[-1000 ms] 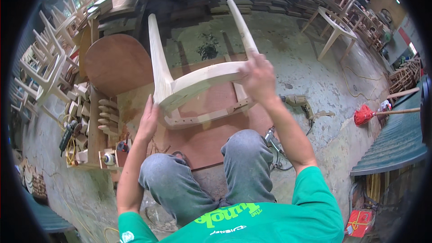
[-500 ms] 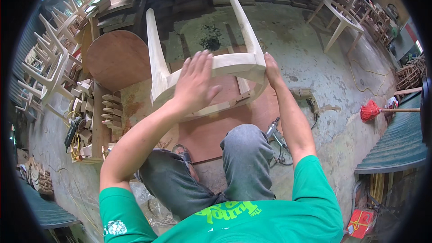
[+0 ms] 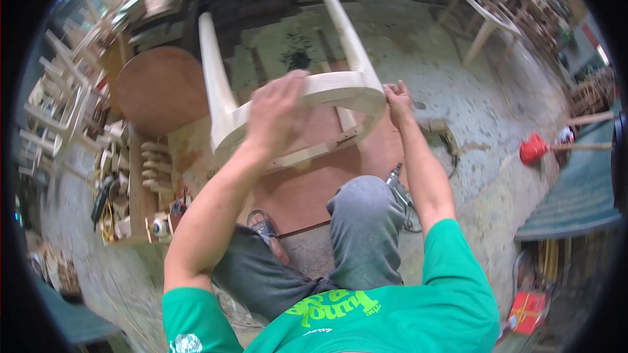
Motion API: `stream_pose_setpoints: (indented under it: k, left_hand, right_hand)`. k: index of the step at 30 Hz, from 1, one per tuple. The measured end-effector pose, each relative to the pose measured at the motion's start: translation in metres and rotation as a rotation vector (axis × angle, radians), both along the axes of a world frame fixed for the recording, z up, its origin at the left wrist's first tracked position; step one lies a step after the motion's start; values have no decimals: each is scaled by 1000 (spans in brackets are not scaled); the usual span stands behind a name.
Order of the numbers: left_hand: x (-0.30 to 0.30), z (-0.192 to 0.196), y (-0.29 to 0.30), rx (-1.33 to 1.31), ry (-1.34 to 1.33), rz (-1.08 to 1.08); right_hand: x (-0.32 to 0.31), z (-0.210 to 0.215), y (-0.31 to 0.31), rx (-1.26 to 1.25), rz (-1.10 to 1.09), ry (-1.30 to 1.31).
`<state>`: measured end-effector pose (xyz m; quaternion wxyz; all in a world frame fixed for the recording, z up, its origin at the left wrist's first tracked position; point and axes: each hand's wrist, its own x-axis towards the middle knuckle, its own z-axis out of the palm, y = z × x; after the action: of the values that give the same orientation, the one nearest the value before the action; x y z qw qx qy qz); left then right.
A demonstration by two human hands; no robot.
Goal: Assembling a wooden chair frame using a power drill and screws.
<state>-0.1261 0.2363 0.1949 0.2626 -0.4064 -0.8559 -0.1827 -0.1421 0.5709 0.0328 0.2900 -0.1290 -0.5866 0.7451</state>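
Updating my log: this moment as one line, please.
left hand: on wooden frame; right hand: at frame's right end; reddish board: below

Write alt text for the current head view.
A person's left hand lies across a pale, legged wooden frame, the right hand at its right corner. Below is a reddish-brown board; wooden blocks are piled at left.

left hand (image 3: 275, 110) blurred, wooden frame (image 3: 333, 84) partly hidden behind it, green shirt (image 3: 405, 317) cut off at bottom
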Motion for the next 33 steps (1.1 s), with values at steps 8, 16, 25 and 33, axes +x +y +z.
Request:
stream_pose_setpoints:
  k: [8, 16, 25, 33]
  left_hand:
    - [-10, 7, -27, 27, -404, 142]
    - [0, 9, -77, 95, -571, 71]
    - [12, 5, -110, 165, -612, 103]
    - [18, 6, -121, 207, -509, 293]
  right_hand:
    - [18, 10, 5, -237, 193, 89]
    - [75, 47, -17, 253, 475, 58]
    - [104, -11, -52, 477, 275, -43]
    - [114, 23, -77, 466, 195, -11]
